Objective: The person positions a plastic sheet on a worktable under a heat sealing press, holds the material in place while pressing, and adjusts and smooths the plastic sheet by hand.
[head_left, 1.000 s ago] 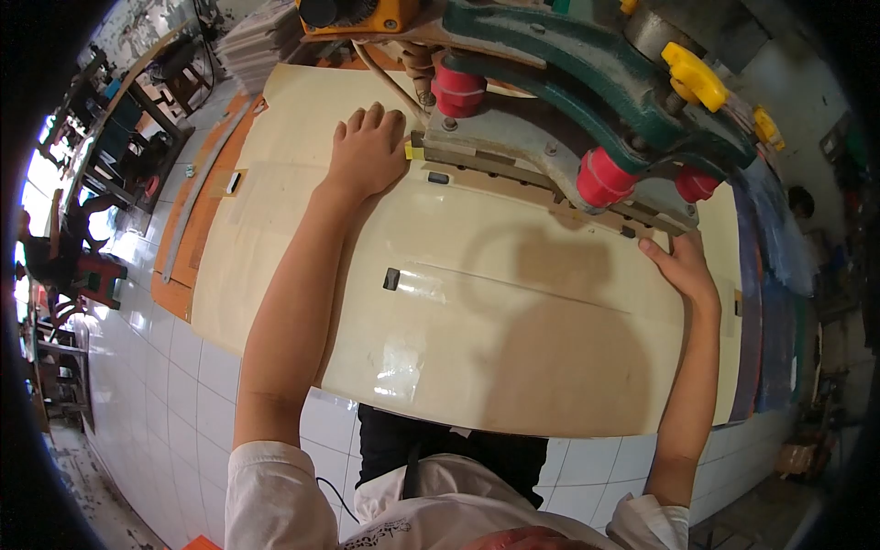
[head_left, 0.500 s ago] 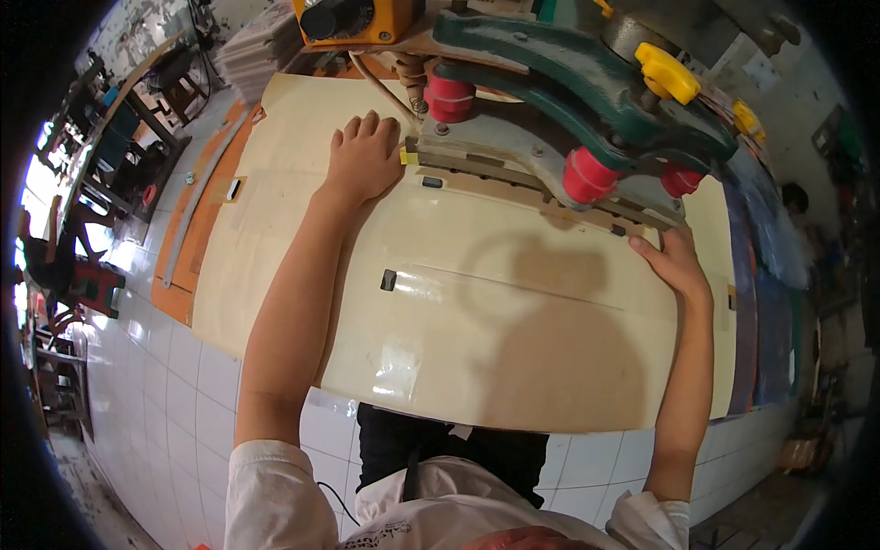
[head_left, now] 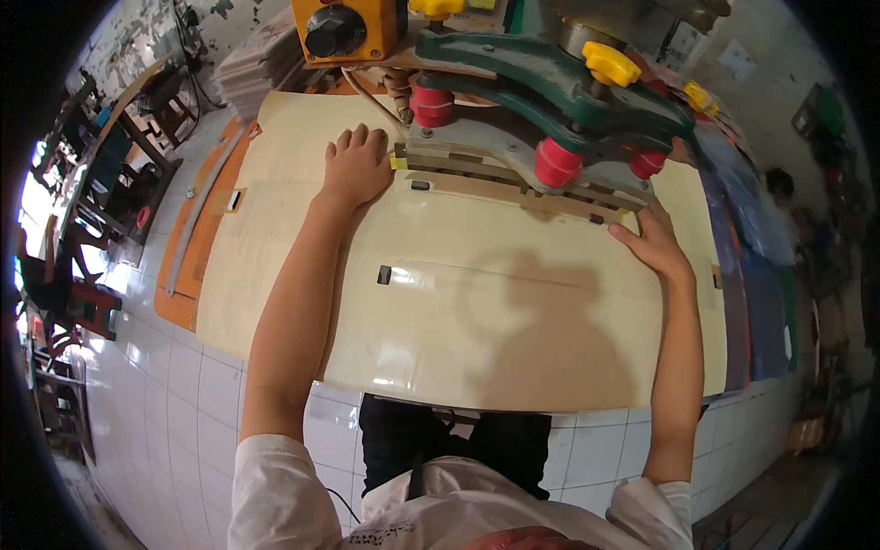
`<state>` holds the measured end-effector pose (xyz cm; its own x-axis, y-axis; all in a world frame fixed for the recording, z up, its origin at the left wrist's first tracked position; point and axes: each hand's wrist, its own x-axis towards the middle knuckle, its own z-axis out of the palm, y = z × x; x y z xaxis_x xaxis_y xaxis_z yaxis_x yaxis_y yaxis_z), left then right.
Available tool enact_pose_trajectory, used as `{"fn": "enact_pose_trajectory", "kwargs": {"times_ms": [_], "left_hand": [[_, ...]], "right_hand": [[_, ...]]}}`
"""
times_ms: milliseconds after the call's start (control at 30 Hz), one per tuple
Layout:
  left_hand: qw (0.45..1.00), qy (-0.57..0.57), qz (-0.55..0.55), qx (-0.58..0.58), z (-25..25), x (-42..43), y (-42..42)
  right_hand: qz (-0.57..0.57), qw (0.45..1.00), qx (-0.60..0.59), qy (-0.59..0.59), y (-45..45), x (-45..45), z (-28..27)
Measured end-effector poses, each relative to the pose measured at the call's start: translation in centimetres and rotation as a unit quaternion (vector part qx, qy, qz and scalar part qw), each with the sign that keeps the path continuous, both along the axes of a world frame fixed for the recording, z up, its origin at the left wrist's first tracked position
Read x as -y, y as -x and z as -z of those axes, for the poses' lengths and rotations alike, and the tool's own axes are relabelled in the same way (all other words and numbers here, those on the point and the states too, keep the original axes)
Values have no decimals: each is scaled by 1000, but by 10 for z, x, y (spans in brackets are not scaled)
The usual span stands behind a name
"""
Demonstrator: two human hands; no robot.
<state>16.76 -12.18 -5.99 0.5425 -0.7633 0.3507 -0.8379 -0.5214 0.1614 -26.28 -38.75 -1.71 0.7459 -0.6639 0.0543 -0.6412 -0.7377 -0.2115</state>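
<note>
My left hand (head_left: 357, 167) lies flat with fingers stretched out on a large cream sheet (head_left: 458, 339), beside the left end of the press's long metal bar (head_left: 486, 174). My right hand (head_left: 656, 244) rests on the sheet at the bar's right end, its thumb apart and some fingertips partly hidden at the bar. Neither hand visibly holds anything. The press head (head_left: 550, 87) has a dark green arm, red spacers and yellow knobs, and sits over the far part of the sheet. Small dark tabs, one a dark rectangle (head_left: 384, 274), mark the sheet.
An orange control box (head_left: 344, 32) with a black dial stands behind the sheet. Stacked sheets (head_left: 261, 64) are at the back left. Clear bluish plastic (head_left: 747, 206) lies at the right. An orange-brown board edge (head_left: 179, 307) shows at left, above a white tiled floor (head_left: 165, 385).
The view has shifted slightly, so the press and my right hand appear farther left and higher. Both hands keep their places at the two ends of the bar.
</note>
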Motion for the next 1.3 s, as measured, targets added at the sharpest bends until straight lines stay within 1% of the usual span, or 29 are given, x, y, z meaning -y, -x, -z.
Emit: {"fn": "enact_pose_trajectory", "kwargs": {"times_ms": [167,233,300,367,467,533,667,733,1033,1133,1267,1300], "left_hand": [[1000,-2,-9,2,2,0,0],[1000,18,2,1,6,1,-5],[1000,17,-3,3,3,-1,-1],[1000,19,-8,4,1,0,0],[1000,11,-4,-10,-3,1,1],[999,-21,-26,-20,-8,1,3],[999,-21,-23,-25,-4,3,0],[1000,10,-15,-19,0,2,0],[999,6,-5,-36,-3,-1,-1],[999,13,-15,-43,-3,0,1],[999,15,-12,-44,-7,0,2],[998,5,-13,-54,-10,-1,2]], "right_hand": [[7,1000,2,16,1,3,6],[6,1000,12,23,2,6,9],[27,999,-23,11,0,5,7],[25,999,-20,12,-1,7,7],[24,999,-15,13,0,5,7],[37,999,-26,17,-1,2,5],[23,999,-25,30,2,9,10],[26,999,-20,26,4,7,9],[52,997,37,-31,3,2,6],[48,998,34,-11,4,13,15],[44,998,46,-12,7,18,17],[41,996,71,-20,7,20,18]]}}
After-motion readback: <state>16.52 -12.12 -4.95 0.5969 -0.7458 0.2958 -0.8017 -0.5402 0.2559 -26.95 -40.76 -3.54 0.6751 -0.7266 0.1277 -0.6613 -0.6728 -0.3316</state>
